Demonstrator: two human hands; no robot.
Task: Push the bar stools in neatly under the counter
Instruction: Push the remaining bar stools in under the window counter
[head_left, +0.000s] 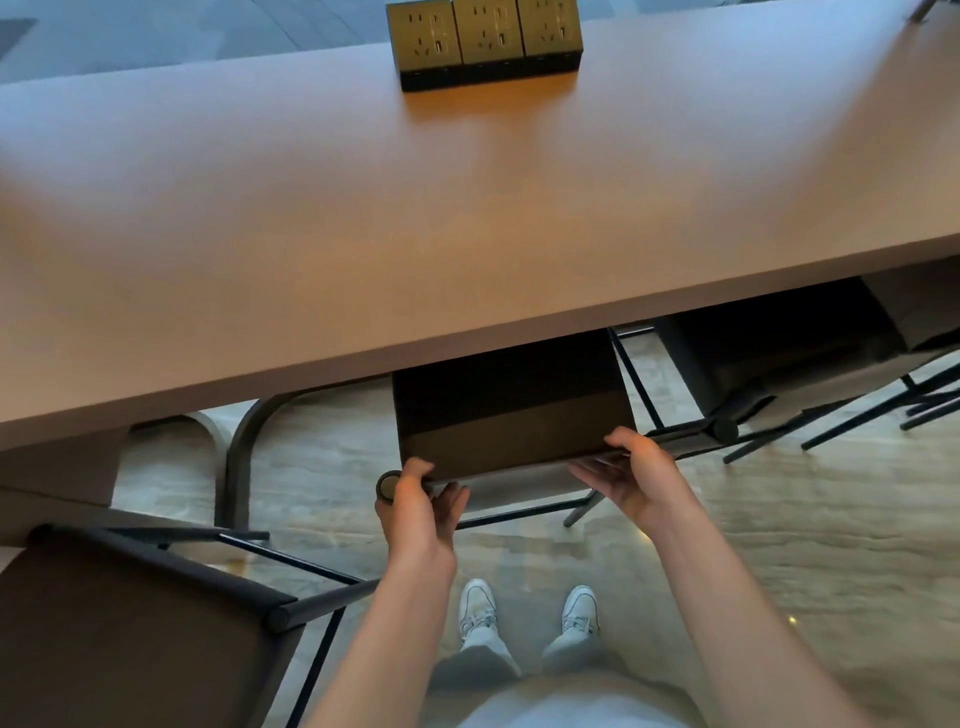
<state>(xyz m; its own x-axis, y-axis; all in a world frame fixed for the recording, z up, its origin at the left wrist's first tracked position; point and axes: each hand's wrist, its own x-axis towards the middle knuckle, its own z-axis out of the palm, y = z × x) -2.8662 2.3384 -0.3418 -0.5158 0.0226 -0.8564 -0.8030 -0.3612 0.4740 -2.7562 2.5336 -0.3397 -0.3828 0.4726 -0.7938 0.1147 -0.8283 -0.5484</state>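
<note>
While its front half already sits in shadow beneath the counter (467, 218), the middle stool (511, 410) at lower centre of the frame shows its dark seat and the round rear bar nearest the person; it looks a stiff, metal-framed piece, probably moderately heavy and likely to drag on the pale floor (779, 519) rather than glide, so that rear bar, taken near both ends, seems the sound place to push evenly. The left hand (418, 512) wraps the bar's left end, thumb over the top and fingers curled beneath; the right hand (631, 475) grips the right end the same way, palm turned inward; both forearms reach forward and down from the bottom edge. A second stool (130, 623) stands out at lower left, a third (769, 353) partly under the counter at right; a socket block (485, 44) sits at top centre.
</note>
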